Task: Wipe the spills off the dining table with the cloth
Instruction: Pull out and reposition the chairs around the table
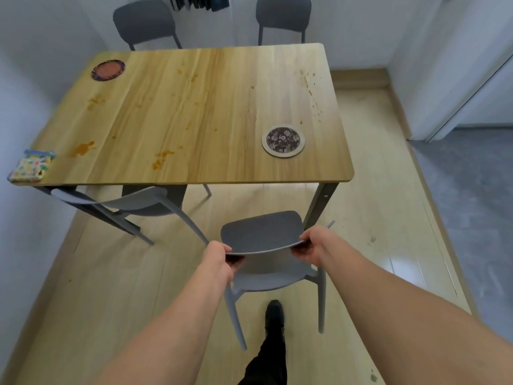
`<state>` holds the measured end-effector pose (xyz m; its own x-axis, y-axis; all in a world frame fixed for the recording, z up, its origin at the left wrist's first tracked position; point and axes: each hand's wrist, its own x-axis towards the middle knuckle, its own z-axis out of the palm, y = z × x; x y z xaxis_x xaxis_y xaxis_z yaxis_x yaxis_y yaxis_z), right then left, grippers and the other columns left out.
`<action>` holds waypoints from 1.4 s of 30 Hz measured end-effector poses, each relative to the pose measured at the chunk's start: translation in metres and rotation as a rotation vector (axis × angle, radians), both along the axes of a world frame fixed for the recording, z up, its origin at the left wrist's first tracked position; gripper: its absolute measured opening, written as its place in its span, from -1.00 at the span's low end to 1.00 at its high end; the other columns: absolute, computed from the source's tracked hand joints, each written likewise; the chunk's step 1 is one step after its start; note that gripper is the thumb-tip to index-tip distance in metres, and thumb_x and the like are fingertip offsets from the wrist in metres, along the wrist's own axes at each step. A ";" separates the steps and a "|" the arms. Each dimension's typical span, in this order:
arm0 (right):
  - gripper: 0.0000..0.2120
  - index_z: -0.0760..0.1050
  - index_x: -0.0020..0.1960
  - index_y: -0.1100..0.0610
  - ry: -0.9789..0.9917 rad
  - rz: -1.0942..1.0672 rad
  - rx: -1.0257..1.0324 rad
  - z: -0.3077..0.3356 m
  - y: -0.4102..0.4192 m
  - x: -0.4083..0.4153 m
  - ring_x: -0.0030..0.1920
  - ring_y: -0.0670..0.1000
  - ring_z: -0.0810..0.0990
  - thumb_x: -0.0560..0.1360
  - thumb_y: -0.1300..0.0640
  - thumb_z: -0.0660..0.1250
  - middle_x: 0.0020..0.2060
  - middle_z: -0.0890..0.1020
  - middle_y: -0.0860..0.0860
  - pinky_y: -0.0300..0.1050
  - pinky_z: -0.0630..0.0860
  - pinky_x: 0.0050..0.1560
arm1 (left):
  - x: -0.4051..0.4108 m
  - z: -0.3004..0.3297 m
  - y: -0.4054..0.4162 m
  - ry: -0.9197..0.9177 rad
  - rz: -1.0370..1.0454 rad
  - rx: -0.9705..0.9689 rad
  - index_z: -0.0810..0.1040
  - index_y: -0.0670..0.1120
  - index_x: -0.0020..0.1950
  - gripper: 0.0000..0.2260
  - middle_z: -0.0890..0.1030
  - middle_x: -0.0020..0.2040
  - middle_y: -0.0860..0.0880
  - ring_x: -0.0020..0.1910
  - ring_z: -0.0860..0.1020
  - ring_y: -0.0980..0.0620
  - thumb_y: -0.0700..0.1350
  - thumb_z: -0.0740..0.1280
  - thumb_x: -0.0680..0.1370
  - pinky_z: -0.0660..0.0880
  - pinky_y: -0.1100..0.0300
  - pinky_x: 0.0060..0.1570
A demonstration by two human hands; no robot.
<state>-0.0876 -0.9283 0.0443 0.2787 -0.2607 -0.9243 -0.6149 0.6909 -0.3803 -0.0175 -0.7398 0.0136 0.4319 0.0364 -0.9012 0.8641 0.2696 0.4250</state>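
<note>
The wooden dining table carries orange-brown spills: a blotch near the front left, another at the front middle, and specks along the right side. A folded flowered cloth lies on the table's front left corner. My left hand grips the left end of a grey chair's backrest, and my right hand grips its right end. The chair stands on the floor in front of the table, apart from it.
A dark flowered coaster lies at the table's front right, and a reddish mat at the back left. A second grey chair is tucked under the front left; two more stand behind. Walls close in on the left.
</note>
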 end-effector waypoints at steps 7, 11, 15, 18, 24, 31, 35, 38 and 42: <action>-0.76 0.36 0.21 0.36 -0.030 -0.058 0.006 0.001 -0.017 0.073 -0.04 0.21 0.59 0.56 0.40 0.10 -0.17 0.54 0.24 0.06 0.53 -0.01 | 0.084 0.002 -0.020 0.000 0.002 -0.040 0.41 -0.27 0.11 -0.75 0.54 0.14 -0.30 0.10 0.56 -0.29 -0.39 0.10 0.47 0.57 -0.10 -0.08; -0.78 0.37 0.20 0.38 -0.027 -0.102 0.009 -0.007 -0.027 0.102 -0.08 0.21 0.56 0.56 0.39 0.14 -0.08 0.55 0.27 0.06 0.53 0.02 | 0.120 -0.003 -0.032 -0.029 -0.005 -0.036 0.39 -0.25 0.03 -0.84 0.49 0.10 -0.27 0.04 0.52 -0.25 -0.38 0.11 0.50 0.54 -0.05 -0.04; -0.85 0.38 0.12 0.38 -0.036 -0.179 0.056 -0.017 -0.034 0.129 0.10 0.22 0.54 0.56 0.41 0.15 -0.12 0.54 0.27 0.07 0.51 0.08 | 0.152 -0.017 -0.041 -0.057 -0.008 -0.059 0.39 -0.29 0.08 -0.84 0.47 0.05 -0.26 -0.03 0.51 -0.22 -0.38 0.15 0.52 0.52 -0.02 0.04; -0.78 0.37 0.19 0.40 -0.046 -0.244 0.071 -0.037 -0.035 0.145 0.04 0.21 0.54 0.55 0.44 0.13 -0.16 0.52 0.25 0.07 0.49 0.08 | 0.170 -0.032 -0.049 -0.079 -0.002 -0.061 0.40 -0.26 0.02 -0.87 0.48 -0.02 -0.22 -0.07 0.52 -0.16 -0.38 0.16 0.52 0.51 0.01 0.06; -0.71 0.35 0.26 0.40 -0.071 -0.317 0.119 -0.080 -0.037 0.152 -0.15 0.15 0.53 0.55 0.45 0.11 -0.13 0.52 0.23 0.00 0.46 0.06 | 0.178 -0.063 -0.057 -0.079 0.053 -0.072 0.39 -0.24 -0.05 -0.90 0.46 -0.08 -0.18 -0.11 0.50 -0.10 -0.40 0.15 0.53 0.48 0.08 0.02; -0.86 0.41 0.10 0.36 0.050 -0.131 0.231 -0.101 -0.052 0.150 0.13 0.19 0.53 0.58 0.39 0.13 0.06 0.54 0.25 0.07 0.42 0.28 | 0.174 -0.084 -0.062 -0.002 0.070 0.045 0.40 -0.22 0.01 -0.87 0.49 -0.08 -0.18 -0.14 0.50 -0.09 -0.39 0.12 0.55 0.50 0.03 0.02; -0.77 0.41 0.22 0.23 0.088 0.310 0.228 -0.084 -0.068 0.132 0.22 0.19 0.50 0.63 0.15 0.14 0.21 0.53 0.17 0.10 0.44 0.24 | 0.173 -0.068 -0.079 0.025 0.079 0.314 0.36 -0.24 0.31 -0.67 0.54 0.07 -0.17 -0.05 0.52 -0.11 -0.30 0.16 0.54 0.46 0.05 -0.01; -0.63 0.32 0.39 0.21 0.088 0.624 0.101 -0.067 -0.111 0.120 0.25 0.17 0.49 0.62 0.09 0.15 0.30 0.48 0.17 0.05 0.46 0.16 | 0.170 -0.041 -0.113 -0.076 -0.045 0.718 0.25 -0.16 0.45 -0.55 0.42 0.34 -0.16 0.23 0.46 -0.21 -0.20 0.16 0.55 0.42 -0.02 0.15; -0.75 0.46 0.22 0.24 0.041 0.798 -0.142 -0.044 -0.183 0.110 -0.10 0.04 0.45 0.59 0.19 0.15 0.11 0.57 0.20 -0.05 0.46 -0.01 | 0.145 -0.010 -0.173 -0.244 -0.441 1.014 0.14 -0.11 0.54 -0.48 0.20 0.53 -0.14 0.48 0.19 -0.18 -0.11 0.11 0.57 0.10 -0.12 0.45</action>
<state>0.0222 -1.1116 0.0003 0.3970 -0.1131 -0.9108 -0.9173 -0.0152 -0.3979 0.1274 -0.9133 0.0033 0.7484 0.5030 -0.4322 0.6621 -0.6034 0.4444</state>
